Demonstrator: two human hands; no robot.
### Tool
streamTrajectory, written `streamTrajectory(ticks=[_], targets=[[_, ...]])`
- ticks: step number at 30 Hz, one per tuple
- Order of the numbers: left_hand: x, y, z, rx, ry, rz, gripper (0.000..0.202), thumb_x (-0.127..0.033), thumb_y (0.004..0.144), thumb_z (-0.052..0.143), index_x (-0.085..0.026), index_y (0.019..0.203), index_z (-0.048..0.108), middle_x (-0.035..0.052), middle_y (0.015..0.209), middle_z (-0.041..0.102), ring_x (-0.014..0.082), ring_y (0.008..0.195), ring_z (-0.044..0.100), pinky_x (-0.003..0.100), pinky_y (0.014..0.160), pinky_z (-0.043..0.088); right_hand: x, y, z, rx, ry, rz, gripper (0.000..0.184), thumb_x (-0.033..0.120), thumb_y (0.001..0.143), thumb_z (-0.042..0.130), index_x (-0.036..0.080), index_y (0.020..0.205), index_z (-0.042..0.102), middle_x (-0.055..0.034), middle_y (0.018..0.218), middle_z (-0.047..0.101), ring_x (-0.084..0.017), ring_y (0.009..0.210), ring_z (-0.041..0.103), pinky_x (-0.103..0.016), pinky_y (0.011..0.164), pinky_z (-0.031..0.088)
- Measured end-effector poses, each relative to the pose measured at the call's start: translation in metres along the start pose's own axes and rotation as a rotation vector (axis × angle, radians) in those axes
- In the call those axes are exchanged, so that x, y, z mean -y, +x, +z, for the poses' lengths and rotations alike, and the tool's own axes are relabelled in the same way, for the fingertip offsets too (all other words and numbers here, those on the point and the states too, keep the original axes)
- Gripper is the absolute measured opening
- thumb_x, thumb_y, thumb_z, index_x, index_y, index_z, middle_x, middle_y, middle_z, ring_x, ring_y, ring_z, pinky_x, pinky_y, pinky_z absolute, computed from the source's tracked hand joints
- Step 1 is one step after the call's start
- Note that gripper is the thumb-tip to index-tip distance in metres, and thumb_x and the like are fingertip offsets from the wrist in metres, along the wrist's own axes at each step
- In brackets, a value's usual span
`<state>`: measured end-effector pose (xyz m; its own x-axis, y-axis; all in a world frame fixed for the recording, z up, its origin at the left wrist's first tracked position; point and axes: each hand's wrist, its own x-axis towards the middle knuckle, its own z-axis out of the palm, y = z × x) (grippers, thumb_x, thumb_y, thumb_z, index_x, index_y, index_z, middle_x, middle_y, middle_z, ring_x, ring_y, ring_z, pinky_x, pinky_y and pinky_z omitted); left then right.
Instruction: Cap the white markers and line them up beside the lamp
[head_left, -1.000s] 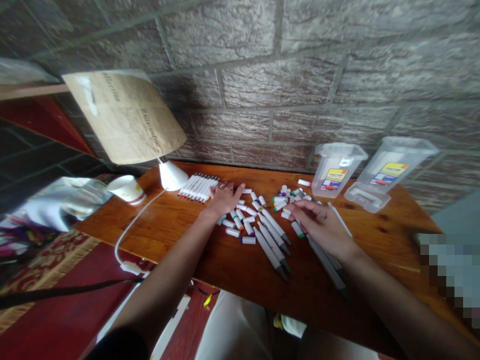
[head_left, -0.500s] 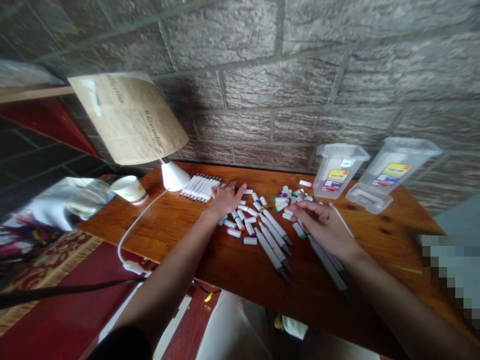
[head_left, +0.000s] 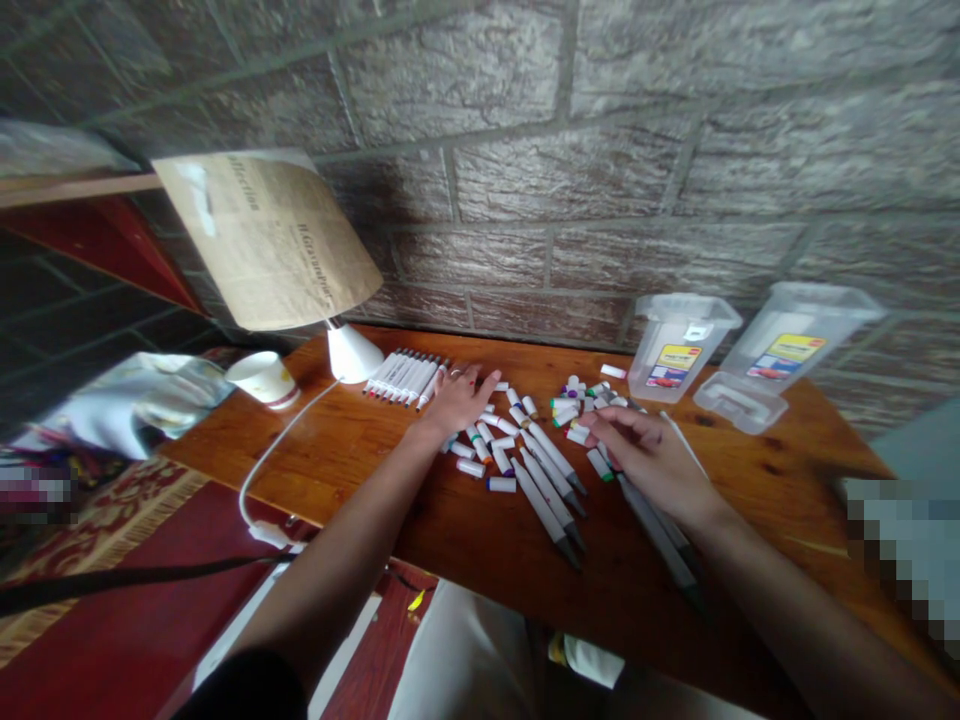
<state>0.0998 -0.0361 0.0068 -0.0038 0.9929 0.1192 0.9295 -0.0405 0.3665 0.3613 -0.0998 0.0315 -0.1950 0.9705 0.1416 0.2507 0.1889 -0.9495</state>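
Left hand (head_left: 461, 400) shifts slightly rightward, fingers spread, beside the marker row (head_left: 401, 376) left of centre; apparently aligning, next requiring a pinch. Right hand's (head_left: 654, 455) hold: indeterminable.

- Lamp (head_left: 289, 260) near the table's (head_left: 780, 510) back left corner
- Paper cup (head_left: 264, 380) at the left edge
- Marker row (head_left: 405, 379) just right of the lamp
- Loose caps (head_left: 501, 485) mid-table
- Loose markers (head_left: 538, 505) toward the front edge
- Two containers (head_left: 667, 360) near the back right corner
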Motion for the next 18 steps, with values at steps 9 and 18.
streamTrajectory(ticks=[9,18], targets=[[0.000,0.000,-0.001,0.045,-0.011,-0.038,0.065,-0.058,0.098,0.027,-0.014,0.138,0.052,0.0151,0.148,0.050,0.0284,0.143,0.039,0.044,0.120,0.018,-0.003,0.000,0.000,-0.012,0.023,0.015,0.042,0.059,0.080,0.067,0.018,0.085,0.073,-0.0020,0.070,0.068,-0.013,0.058,0.056,-0.025,0.053,0.041],[0.002,0.003,-0.003,0.068,0.033,-0.072,0.069,-0.060,0.097,0.025,-0.012,0.141,0.049,0.0172,0.149,0.048,0.0300,0.143,0.039,0.043,0.119,0.020,0.002,0.003,-0.014,-0.012,-0.035,-0.048,0.037,0.054,0.085,0.063,0.018,0.083,0.071,-0.0033,0.077,0.070,-0.017,0.071,0.060,-0.027,0.065,0.046]])
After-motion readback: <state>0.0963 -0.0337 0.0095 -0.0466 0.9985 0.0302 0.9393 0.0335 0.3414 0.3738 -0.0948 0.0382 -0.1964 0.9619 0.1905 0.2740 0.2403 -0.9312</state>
